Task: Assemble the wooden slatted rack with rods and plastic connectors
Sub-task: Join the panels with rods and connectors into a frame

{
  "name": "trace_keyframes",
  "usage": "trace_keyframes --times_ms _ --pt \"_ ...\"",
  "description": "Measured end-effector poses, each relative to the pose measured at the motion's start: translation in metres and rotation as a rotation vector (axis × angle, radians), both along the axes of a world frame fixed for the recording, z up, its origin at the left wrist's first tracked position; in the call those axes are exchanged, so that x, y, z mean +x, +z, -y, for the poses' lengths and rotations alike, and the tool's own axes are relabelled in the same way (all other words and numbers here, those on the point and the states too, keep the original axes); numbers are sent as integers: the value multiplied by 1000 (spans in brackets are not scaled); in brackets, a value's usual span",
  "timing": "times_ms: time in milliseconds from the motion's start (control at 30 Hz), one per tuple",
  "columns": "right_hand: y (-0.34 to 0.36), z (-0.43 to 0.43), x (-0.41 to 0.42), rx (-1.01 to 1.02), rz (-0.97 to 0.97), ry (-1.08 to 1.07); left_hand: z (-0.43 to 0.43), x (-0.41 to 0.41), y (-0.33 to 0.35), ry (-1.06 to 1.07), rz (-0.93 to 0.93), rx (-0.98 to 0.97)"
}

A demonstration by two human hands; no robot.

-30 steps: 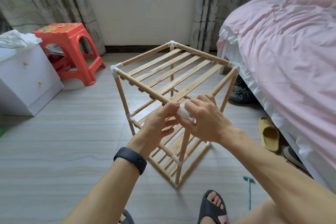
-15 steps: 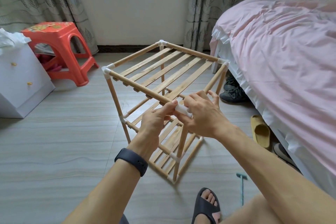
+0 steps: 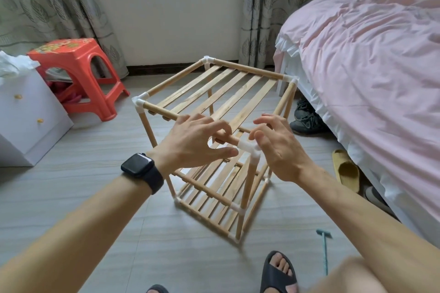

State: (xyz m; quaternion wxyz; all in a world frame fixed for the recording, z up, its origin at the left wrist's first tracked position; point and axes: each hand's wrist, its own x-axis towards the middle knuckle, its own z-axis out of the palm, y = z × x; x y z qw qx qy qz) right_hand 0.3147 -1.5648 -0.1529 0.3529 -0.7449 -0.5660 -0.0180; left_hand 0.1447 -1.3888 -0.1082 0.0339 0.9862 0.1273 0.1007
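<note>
Just beside the bed [image 3: 357, 66] stands the rack [image 3: 214, 93]. The left hand [image 3: 190, 143] and right hand [image 3: 278, 147] hover slack-fingered around its near corner connector [image 3: 247, 147], holding nothing. It looks light and stiff, with joints merely push-fit: grasp the rods [image 3: 247, 69] near corners.

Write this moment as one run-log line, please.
left hand: open, over front rod | right hand: open, beside corner connector | rack: upright on floor

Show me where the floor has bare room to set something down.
Free: the floor between the white cabinet, the red stool and the rack. Crowded: beside the bed, with sneakers, a yellow slipper and a teal tool.
</note>
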Motion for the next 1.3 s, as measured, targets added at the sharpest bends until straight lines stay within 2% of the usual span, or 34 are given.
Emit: trace_keyframes --times_ms 100,267,500,633,767,867,933,1000,1067,1100,1167,1300 --pt "-2 -3 5 10 -2 -89 6 13 -9 -51 84 40" --pt "-5 -8 8 42 -33 -136 18 22 -23 30 95 -68" --pt "-8 -21 9 53 96 -203 24 21 -37 36 144 -39" --pt "-7 -30 3 58 126 -214 24 12 -32 56 176 -98" --pt "-3 -35 -9 54 240 -238 24 5 -33 137 216 -80" --pt "3 -35 -22 70 277 -162 15 -8 -22 205 189 -101" --pt "11 -36 -28 75 210 -65 7 -25 -19 191 175 -100" --pt "19 -38 -30 71 165 46 -2 -48 -13 187 130 -191" --pt "29 -44 -30 -81 228 141 -15 -67 -1 221 46 -302" --pt "33 -49 -27 -221 282 149 -22 -72 4 246 -15 -284" --pt "41 -63 -21 -447 399 112 -30 -73 11 304 -143 -120" --pt "49 -89 -18 -549 467 28 -30 -57 4 429 -161 159"
